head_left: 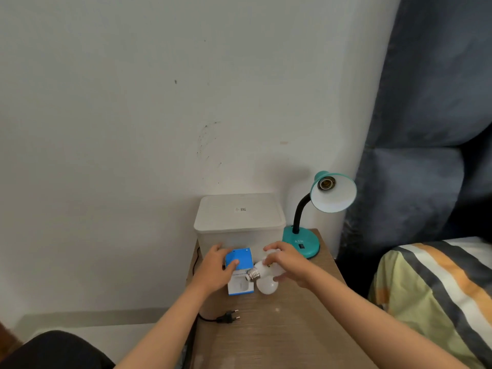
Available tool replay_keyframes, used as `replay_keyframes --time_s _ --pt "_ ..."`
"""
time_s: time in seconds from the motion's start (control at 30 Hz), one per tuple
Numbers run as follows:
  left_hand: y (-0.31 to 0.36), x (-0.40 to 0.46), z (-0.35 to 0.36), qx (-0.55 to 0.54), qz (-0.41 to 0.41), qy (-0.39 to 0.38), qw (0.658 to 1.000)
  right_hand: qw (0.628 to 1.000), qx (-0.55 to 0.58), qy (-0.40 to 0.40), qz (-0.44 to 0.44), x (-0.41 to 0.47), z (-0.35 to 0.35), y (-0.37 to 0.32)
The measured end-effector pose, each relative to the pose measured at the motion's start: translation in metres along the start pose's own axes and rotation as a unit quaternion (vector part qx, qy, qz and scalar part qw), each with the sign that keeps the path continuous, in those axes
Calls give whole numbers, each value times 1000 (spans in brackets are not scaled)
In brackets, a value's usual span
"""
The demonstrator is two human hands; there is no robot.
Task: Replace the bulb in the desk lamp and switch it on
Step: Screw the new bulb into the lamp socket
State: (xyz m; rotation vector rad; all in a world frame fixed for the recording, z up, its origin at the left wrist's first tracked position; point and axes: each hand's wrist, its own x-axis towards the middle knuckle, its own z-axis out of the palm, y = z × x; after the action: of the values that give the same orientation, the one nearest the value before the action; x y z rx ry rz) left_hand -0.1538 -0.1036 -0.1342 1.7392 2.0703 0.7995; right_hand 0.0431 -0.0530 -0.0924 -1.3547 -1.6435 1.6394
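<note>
White bulb, likely light, smooth and fragile, held just above the surface in right hand, fingers closed round the globe, screw base free; best gripped there, gently. Second bulb beneath; left hand clasping blue box; teal lamp with empty socket behind.

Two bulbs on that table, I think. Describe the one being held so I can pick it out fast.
Start at the teal desk lamp on the wooden bedside table. Just left of its base, the right hand grips a white bulb beside the blue box. Its silver screw base points left; the other bulb lies below it on the table.
</note>
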Motion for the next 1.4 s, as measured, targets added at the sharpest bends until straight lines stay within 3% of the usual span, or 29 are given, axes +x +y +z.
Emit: replay_keyframes --time_s 0.1,0.27,0.4,0.67,0.93,1.4 --pt "21 4 -5 -13 35 26 999 994 105 13 -5 -18 -30 -1" --pt "74 13 -8 -62 108 66 990 984 70 132 -101 -45 -75 -4" --pt "122 26 -2 -104 162 92 977 940 71 272 -192 -46 -109 -4" --pt "197 69 16 -123 247 100 956 860 -113 415 -275 -27 -147 -9" --pt "217 121 38 -86 276 135 948 823 -171 441 -314 15 -145 -11" --pt "218 137 54 -185 260 192 928 828 -162 445 -300 49 -139 -13"
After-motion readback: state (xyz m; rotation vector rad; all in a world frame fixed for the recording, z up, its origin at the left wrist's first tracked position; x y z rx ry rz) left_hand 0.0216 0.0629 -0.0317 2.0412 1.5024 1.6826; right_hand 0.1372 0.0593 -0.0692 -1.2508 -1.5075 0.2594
